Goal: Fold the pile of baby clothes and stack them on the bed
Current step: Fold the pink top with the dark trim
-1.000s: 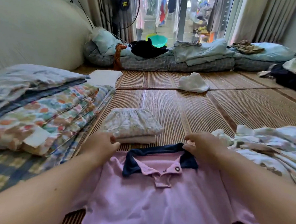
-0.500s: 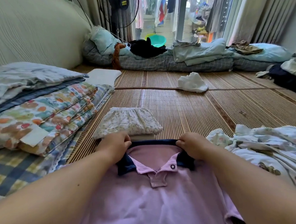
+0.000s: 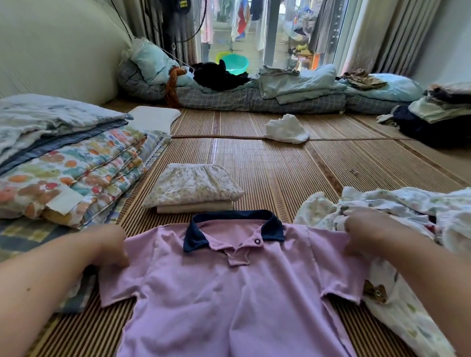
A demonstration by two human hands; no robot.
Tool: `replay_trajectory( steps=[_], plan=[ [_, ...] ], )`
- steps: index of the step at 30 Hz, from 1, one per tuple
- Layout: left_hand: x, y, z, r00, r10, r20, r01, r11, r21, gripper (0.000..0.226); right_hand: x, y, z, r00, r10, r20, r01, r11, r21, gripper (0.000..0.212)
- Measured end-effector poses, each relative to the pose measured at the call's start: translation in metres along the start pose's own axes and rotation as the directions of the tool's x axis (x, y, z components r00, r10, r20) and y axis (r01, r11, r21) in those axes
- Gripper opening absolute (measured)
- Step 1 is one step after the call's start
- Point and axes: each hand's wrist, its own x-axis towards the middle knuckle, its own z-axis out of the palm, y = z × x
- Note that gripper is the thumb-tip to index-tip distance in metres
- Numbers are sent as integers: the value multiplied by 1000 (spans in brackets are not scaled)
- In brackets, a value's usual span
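A pink polo shirt (image 3: 230, 294) with a navy collar lies spread flat, front up, on the bamboo mat (image 3: 297, 174) right in front of me. My left hand (image 3: 110, 248) grips the shirt's left shoulder and sleeve edge. My right hand (image 3: 368, 232) grips its right shoulder. Just beyond the collar sits a small stack of folded clothes (image 3: 193, 187), floral piece on top. An unfolded pile of pale printed baby clothes (image 3: 413, 222) lies to the right, partly under my right arm.
Folded quilts (image 3: 54, 167) are stacked at the left. A crumpled white cloth (image 3: 286, 129) lies further out on the mat. Rolled bedding (image 3: 265, 96) lines the far side before the window, and dark and light clothes (image 3: 445, 113) are heaped at the right edge.
Both hands have moved from the collar outwards to the shoulders, and the shirt now lies spread wider with its sleeves out.
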Motion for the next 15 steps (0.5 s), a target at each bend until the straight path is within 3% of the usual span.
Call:
replay_trajectory(
  steps=[2, 4, 6, 8, 10, 12, 15],
  plan=[
    [-1, -3, -10, 1000, 10, -6, -10, 998, -66, 16, -10, -4, -11, 999, 7, -46, 0, 988, 153, 22],
    [-4, -8, -24, 999, 13, -29, -21, 954, -298, 12, -16, -6, -22, 993, 22, -112, 11, 959, 283, 22],
    [-13, -9, -39, 999, 36, -35, -50, 799, -599, 7, -20, -14, -33, 988, 26, -150, 43, 897, 439, 18],
    [-25, 3, -54, 992, 123, 25, -53, 590, -805, 8, -23, -28, -43, 994, -2, -105, 71, 748, 660, 16],
    [-38, 28, -65, 968, 242, 70, -59, 489, -870, 13, -26, -51, -48, 998, -43, -34, 53, 582, 812, 15],
    [-46, 61, -66, 929, 359, 91, -64, 398, -915, 9, -25, -79, -46, 995, -98, 35, 21, 519, 855, 15],
    [-46, 106, -50, 895, 422, 148, -36, 397, -917, 26, -23, -116, -30, 948, -249, 198, -66, 454, 888, 15]
  ],
)
